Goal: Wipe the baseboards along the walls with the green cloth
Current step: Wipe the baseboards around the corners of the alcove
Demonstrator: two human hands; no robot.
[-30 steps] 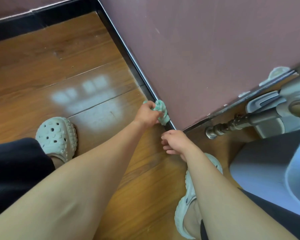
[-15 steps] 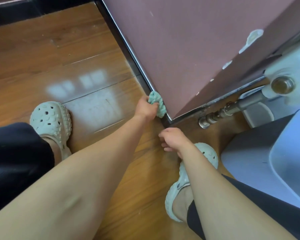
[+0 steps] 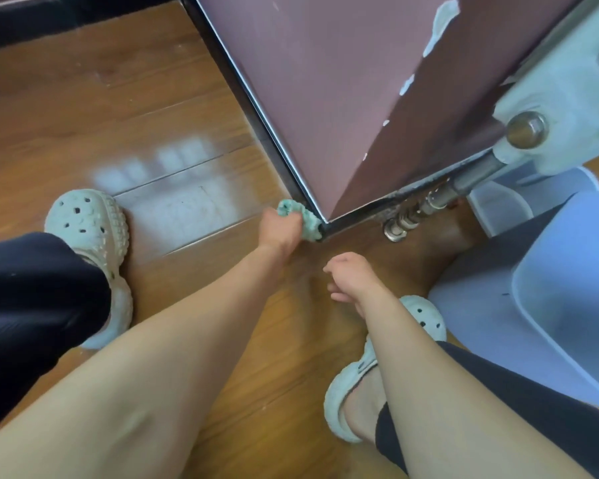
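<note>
1. Both our hands are low beside the baseboard (image 3: 256, 114) corner.
2. Our left hand (image 3: 278, 233) clenches the bunched green cloth (image 3: 303, 221), which touches the baseboard right at that corner.
3. Our right hand (image 3: 351, 278) hangs nearer us than the corner, fingers loosely curled, holding nothing.
4. Our pale clog (image 3: 87, 223) stands well left of the corner.

the cloth (image 3: 303, 219) is pale green, the baseboard (image 3: 256, 112) black with a thin white top edge. the wall (image 3: 325, 81) is dusky mauve with white chipped patches, the floor (image 3: 83, 115) warm brown woodgrain. both clogs (image 3: 87, 223) are off-white, the bin (image 3: 550, 299) pale blue.
</note>
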